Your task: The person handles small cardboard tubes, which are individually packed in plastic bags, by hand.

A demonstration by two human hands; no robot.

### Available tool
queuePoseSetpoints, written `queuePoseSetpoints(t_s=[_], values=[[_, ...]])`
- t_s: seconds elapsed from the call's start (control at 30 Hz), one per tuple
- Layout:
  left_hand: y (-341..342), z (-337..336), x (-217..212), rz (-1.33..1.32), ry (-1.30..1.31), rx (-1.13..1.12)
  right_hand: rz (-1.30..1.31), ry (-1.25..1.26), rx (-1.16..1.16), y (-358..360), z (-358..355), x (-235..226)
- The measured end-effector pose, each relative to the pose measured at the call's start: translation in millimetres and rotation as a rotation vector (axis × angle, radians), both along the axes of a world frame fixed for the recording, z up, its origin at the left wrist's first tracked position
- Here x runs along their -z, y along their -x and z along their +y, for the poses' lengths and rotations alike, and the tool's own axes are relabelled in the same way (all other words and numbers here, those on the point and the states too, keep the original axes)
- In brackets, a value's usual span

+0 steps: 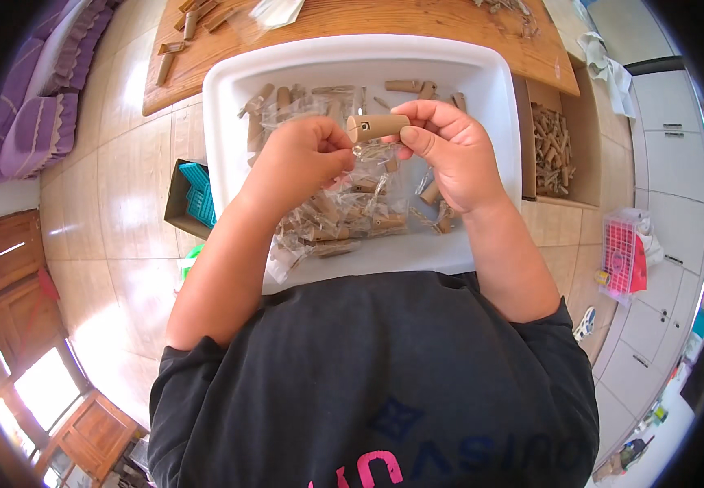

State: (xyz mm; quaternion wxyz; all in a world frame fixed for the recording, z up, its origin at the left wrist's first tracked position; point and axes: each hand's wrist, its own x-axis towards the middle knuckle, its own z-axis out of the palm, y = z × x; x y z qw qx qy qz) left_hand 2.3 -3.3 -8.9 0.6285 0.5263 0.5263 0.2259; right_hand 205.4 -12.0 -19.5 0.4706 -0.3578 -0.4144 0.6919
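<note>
A tan, tapered cylinder (383,128) with a small dark square hole near its wider left end is held level over the white plastic tub (222,122). My right hand (457,159) pinches its narrower right end between thumb and fingers. My left hand (303,163) is closed beside the wider end, fingertips curled together; what they hold, if anything, is hidden. Below both hands, the tub contains several similar tan pieces and clear plastic bags (319,224) filled with more of them. Pale twisted cord lies among the pieces.
Beyond the tub is a wooden table (417,20) with tan pieces and clear wrapping. A cardboard box (584,138) of tan pieces stands to the right. At left is a dark box (177,203) holding teal plastic baskets (200,195). A pink wire basket (618,252) stands further right.
</note>
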Motion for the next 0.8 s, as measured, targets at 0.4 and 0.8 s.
queuePoseSetpoints(t_s=[0.4,0.8], values=[[3.6,3.2,-4.8,-0.093,0.068,-0.061,-0.049,-0.04,0.024,-1.8,-0.8,-1.4],[6.9,3.6,-11.4,-0.062,0.063,-0.157,-0.508,-0.45,0.388,-16.5,0.4,1.3]])
